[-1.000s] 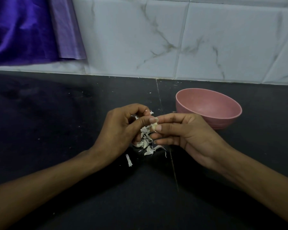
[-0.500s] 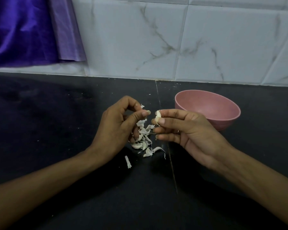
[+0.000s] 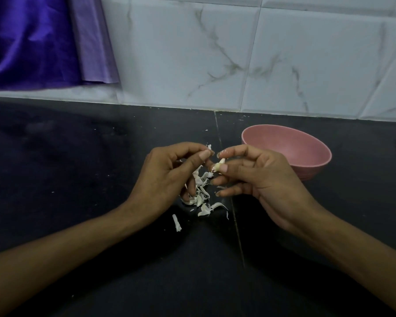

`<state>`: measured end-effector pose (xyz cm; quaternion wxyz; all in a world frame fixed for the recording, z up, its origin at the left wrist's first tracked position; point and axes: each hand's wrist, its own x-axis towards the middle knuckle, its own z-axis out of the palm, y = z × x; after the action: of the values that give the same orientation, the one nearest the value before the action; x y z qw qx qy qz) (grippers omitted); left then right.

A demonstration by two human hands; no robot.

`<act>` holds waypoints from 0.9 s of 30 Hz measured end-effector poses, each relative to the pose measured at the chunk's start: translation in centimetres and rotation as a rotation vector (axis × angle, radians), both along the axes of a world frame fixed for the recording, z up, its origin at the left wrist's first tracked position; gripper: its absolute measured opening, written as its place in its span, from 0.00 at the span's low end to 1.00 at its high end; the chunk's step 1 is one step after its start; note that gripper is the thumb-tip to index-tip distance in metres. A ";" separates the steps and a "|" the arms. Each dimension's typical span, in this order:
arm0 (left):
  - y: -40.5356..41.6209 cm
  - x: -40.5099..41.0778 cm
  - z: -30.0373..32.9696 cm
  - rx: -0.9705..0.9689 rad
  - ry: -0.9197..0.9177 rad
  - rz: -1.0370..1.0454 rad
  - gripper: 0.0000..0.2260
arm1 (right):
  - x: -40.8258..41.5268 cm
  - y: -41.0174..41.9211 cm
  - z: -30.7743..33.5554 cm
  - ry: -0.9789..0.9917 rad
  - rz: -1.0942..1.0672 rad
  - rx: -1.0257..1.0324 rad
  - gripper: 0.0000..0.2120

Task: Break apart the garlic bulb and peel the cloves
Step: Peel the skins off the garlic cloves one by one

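**Clove in right hand, peels piled below**

Head view. Right hand pinches a pale clove between thumb and fingers, held above the counter; the other fingers curl loosely beneath it. Left hand sits just beside it, thumb and forefinger pinched on a small white skin scrap, remaining fingers curled down toward the counter. Hands nearly touch at the fingertips.

Under and between the hands: a heap of white peels on the dark counter, partly hidden by the left fingers. One stray peel lies apart, nearer the camera. Fine white flecks scattered about.

Pink bowl stands behind the right hand, its near wall partly covered by that hand; contents cannot be made out. Marbled tile wall at back; purple cloth hangs upper left.
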<state>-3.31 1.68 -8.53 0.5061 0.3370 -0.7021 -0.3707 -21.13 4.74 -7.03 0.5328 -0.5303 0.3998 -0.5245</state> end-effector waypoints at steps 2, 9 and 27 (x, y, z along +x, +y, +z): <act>0.2 0.0 0.2 0.003 -0.004 -0.017 0.09 | -0.1 0.0 -0.1 0.014 -0.012 -0.022 0.12; 0.3 -0.1 0.1 0.048 -0.013 -0.050 0.10 | -0.2 -0.2 -0.3 0.058 -0.045 -0.066 0.09; -0.3 0.3 -0.6 -0.270 -0.236 0.020 0.05 | -0.4 -0.5 -0.6 0.120 -0.091 -0.153 0.06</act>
<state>-3.05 1.39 -9.16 0.4642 0.3139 -0.7968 -0.2259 -21.51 4.26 -7.58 0.4414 -0.5811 0.4134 -0.5446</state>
